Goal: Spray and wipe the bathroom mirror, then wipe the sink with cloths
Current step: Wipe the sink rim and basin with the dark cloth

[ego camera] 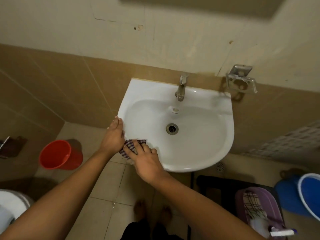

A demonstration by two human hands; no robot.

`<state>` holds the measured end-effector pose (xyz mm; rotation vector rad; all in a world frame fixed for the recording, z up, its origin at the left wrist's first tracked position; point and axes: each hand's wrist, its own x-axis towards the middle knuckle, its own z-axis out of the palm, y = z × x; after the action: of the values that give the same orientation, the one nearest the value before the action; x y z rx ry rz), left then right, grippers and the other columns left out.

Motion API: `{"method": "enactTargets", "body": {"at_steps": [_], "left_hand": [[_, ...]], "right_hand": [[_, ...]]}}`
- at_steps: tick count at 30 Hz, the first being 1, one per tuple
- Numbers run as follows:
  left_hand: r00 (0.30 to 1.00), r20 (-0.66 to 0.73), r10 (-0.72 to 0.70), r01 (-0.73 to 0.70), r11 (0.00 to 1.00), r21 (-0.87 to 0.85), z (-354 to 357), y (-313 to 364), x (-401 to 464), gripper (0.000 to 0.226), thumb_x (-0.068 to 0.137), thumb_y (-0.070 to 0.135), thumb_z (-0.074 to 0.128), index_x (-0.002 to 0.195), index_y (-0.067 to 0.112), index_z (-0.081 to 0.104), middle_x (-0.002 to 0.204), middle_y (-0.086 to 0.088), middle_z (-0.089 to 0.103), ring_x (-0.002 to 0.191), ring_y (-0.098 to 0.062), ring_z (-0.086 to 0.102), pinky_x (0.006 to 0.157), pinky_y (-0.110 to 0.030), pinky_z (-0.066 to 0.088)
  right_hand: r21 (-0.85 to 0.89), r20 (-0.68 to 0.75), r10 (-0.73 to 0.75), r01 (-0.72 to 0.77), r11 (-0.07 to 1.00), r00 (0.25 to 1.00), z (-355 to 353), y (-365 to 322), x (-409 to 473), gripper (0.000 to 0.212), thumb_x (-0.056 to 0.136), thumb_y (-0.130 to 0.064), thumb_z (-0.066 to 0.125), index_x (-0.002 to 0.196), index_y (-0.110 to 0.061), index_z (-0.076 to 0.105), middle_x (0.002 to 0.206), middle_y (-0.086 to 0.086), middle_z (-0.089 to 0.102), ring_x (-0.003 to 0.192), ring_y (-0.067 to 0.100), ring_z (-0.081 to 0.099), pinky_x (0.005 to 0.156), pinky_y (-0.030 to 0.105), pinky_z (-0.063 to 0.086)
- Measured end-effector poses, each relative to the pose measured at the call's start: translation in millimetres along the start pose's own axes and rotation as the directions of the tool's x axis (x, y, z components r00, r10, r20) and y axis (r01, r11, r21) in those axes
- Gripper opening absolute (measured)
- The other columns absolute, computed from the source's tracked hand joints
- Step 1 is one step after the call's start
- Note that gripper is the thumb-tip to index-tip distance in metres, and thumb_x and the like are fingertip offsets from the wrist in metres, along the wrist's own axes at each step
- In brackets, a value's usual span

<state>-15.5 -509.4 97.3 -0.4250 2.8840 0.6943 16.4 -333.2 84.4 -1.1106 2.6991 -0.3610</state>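
A white wall-mounted sink with a metal tap and a round drain fills the middle of the view. My right hand presses a purple-checked cloth flat on the sink's front-left rim. My left hand grips the sink's left edge just beside the cloth, fingers curled over the rim. The mirror's lower edge shows blurred at the top. A second checked cloth lies in a purple basin at the lower right.
A red bucket stands on the tiled floor at the left. A blue bucket and the purple basin on a dark stool sit at the right. A metal soap holder juts from the wall. A toilet edge shows lower left.
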Motion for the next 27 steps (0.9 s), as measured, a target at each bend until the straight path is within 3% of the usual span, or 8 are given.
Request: {"method": "enactTargets", "body": {"at_steps": [4,7,11,14,17,21,23,27], "left_hand": [[0.997,-0.052,0.064,-0.058,0.994,0.097,10,-1,-2,0.061,0.094,-0.002,0.042,0.151,-0.005,0.022,0.161,-0.025,0.014,0.150,-0.038,0.013,0.122,-0.048,0.010],[0.990,-0.035,0.135,-0.129,0.981,0.144,17,-1,-1,0.064,0.084,-0.009,0.050,0.146,-0.010,0.033,0.156,-0.029,0.027,0.145,-0.046,0.022,0.117,-0.058,0.017],[0.978,0.047,0.204,-0.209,0.960,0.188,21,2,1,0.064,0.075,-0.014,0.054,0.138,-0.015,0.041,0.144,-0.034,0.041,0.135,-0.053,0.035,0.107,-0.069,0.029],[0.971,0.090,0.221,-0.236,0.943,0.236,20,6,1,0.062,0.076,-0.012,0.056,0.137,-0.014,0.043,0.142,-0.033,0.043,0.134,-0.049,0.037,0.104,-0.071,0.029],[0.962,0.129,0.240,-0.266,0.931,0.248,17,3,0,0.062,0.076,-0.010,0.060,0.136,-0.015,0.043,0.141,-0.033,0.044,0.132,-0.049,0.038,0.101,-0.071,0.032],[0.952,0.161,0.261,-0.295,0.923,0.248,15,0,2,0.056,0.078,-0.009,0.060,0.132,-0.016,0.046,0.141,-0.035,0.044,0.132,-0.050,0.039,0.100,-0.072,0.032],[0.952,0.163,0.260,-0.295,0.923,0.248,15,1,2,0.056,0.078,-0.010,0.060,0.132,-0.016,0.046,0.141,-0.035,0.043,0.133,-0.051,0.038,0.101,-0.072,0.031],[0.955,0.134,0.264,-0.289,0.928,0.236,19,3,2,0.053,0.080,-0.002,0.049,0.131,-0.017,0.047,0.140,-0.036,0.044,0.133,-0.051,0.038,0.101,-0.073,0.029]], "right_hand": [[-0.076,-0.072,-0.047,0.042,0.996,0.996,12,22,-36,0.076,0.088,-0.018,0.060,0.152,-0.034,0.022,0.152,0.011,0.037,0.124,0.035,0.045,0.091,0.050,0.043],[-0.137,-0.129,-0.022,0.004,0.991,0.991,11,38,-64,0.063,0.093,-0.028,0.053,0.151,-0.032,0.028,0.142,0.008,0.047,0.118,0.032,0.050,0.089,0.050,0.044],[-0.171,-0.195,0.063,-0.097,0.981,0.979,8,62,-99,0.056,0.092,-0.034,0.053,0.146,-0.030,0.042,0.130,0.006,0.056,0.112,0.029,0.051,0.092,0.049,0.036],[-0.157,-0.239,0.220,-0.261,0.952,0.946,-5,85,-126,0.051,0.085,-0.038,0.057,0.134,-0.028,0.054,0.124,0.002,0.059,0.115,0.029,0.053,0.099,0.050,0.032],[-0.116,-0.231,0.436,-0.470,0.875,0.870,-21,104,-146,0.042,0.091,-0.046,0.049,0.132,-0.035,0.052,0.134,-0.003,0.051,0.134,0.028,0.039,0.111,0.054,0.024],[0.145,-0.177,0.718,-0.703,0.696,0.674,-30,105,-138,0.047,0.097,-0.060,0.032,0.130,-0.037,0.056,0.158,0.000,0.028,0.151,0.025,0.006,0.118,0.060,0.009],[0.233,-0.186,0.766,-0.729,0.643,0.616,-26,95,-134,0.044,0.098,-0.056,0.037,0.130,-0.033,0.057,0.162,0.002,0.020,0.151,0.024,-0.003,0.119,0.058,0.005],[0.291,-0.189,0.777,-0.722,0.628,0.600,-24,98,-137,0.045,0.098,-0.052,0.040,0.134,-0.031,0.055,0.164,0.004,0.011,0.151,0.025,-0.009,0.121,0.054,0.003]]}}
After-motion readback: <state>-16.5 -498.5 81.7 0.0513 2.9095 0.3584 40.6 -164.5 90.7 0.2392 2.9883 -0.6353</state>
